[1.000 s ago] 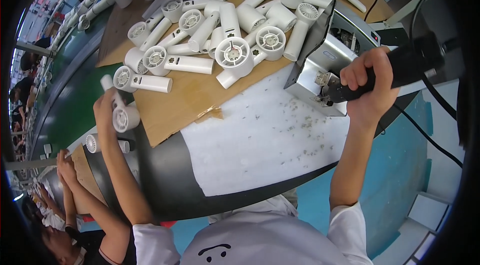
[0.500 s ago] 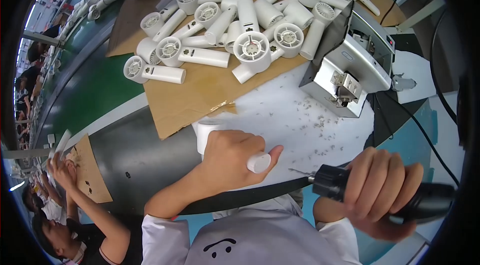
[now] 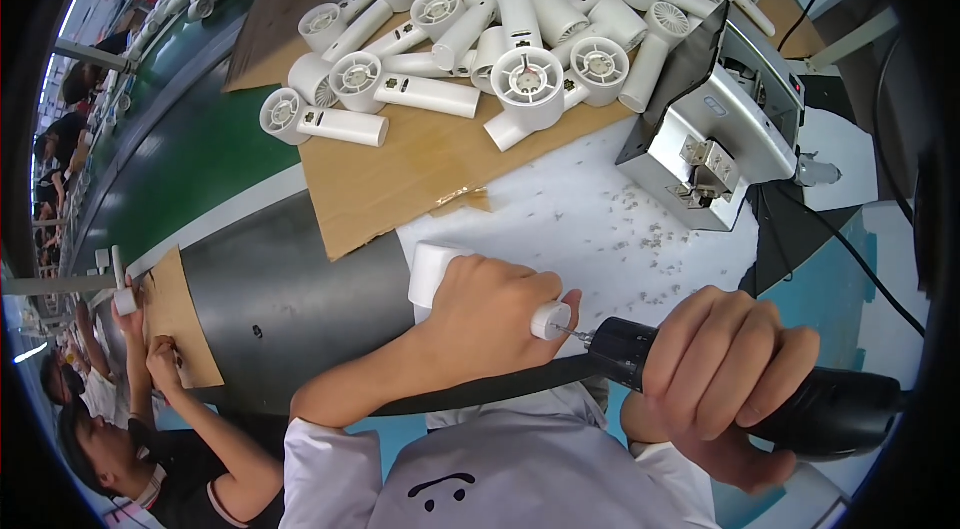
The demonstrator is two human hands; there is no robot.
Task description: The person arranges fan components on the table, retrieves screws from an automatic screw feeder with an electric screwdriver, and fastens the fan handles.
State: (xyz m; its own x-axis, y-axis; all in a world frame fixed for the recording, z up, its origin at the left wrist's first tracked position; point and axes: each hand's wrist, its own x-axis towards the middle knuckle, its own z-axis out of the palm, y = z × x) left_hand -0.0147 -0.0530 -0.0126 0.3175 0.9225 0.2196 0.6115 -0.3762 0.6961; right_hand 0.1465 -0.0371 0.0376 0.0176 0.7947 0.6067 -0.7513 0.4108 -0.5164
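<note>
My left hand is closed around a white handheld fan body. The fan's round head sticks out on the left of the fist, and the round end of its handle shows by the thumb. In my right hand is a black electric screwdriver, lying nearly level with its tip to the left. The thin bit reaches the handle's end face and seems to touch it. My left hand's fingers hide most of the handle.
Many white fan bodies are heaped on brown cardboard at the back. Tiny metal parts lie scattered on a white sheet, near a silver metal machine. A co-worker handles a white piece at left.
The screwdriver has moved left, bringing its bit from apart to the handle's end. My left hand and the fan have shifted slightly right. The co-worker's hands have moved.
</note>
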